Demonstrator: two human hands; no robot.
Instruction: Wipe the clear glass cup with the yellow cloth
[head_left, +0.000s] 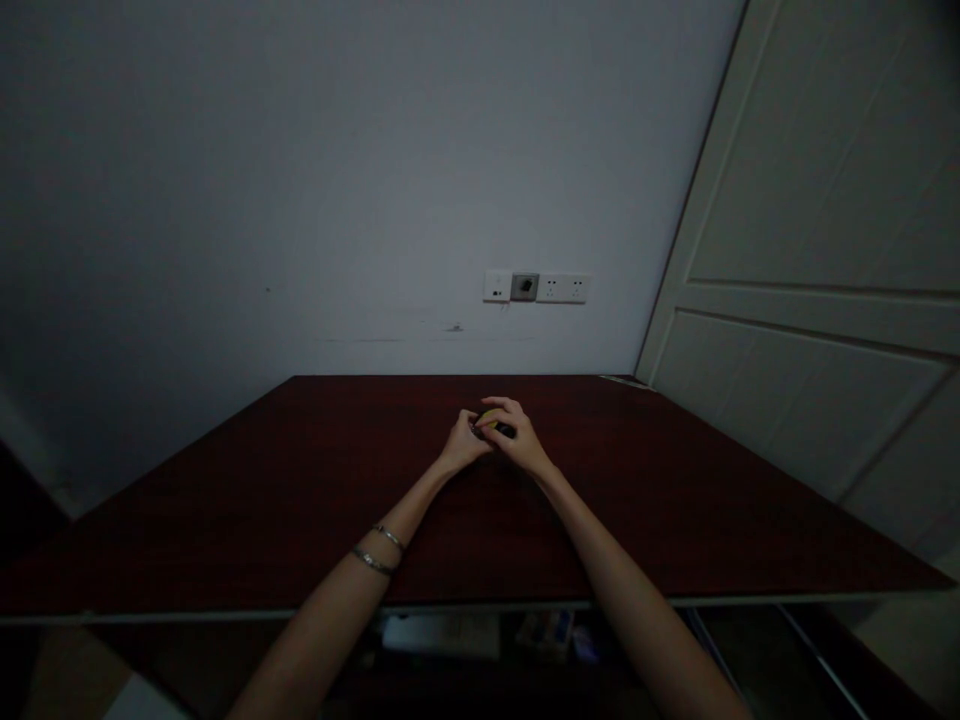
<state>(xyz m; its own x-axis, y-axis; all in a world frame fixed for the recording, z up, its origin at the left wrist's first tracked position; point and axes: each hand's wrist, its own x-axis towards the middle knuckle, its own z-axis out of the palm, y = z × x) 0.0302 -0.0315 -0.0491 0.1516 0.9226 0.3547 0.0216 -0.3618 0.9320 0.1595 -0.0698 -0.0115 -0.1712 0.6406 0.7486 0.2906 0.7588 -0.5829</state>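
Both hands meet over the middle of the dark red tabletop (300, 490), around a small yellow-and-black object (491, 419). It is mostly covered by fingers, and its kind is too small and dim to make out. My left hand (461, 446) grips it from the left side, thumb toward the top. From the right, the curved fingers of my right hand (523, 442) close over its top and near side. Two silvery bracelets (379, 550) circle my left forearm.
A pale wall with a row of sockets (536, 287) rises behind the table. On the right stands a panelled white door (810, 240), close to the table's side. Below the front edge (225, 613), dim items lie on an open shelf, among them a flat pale box (441, 635).
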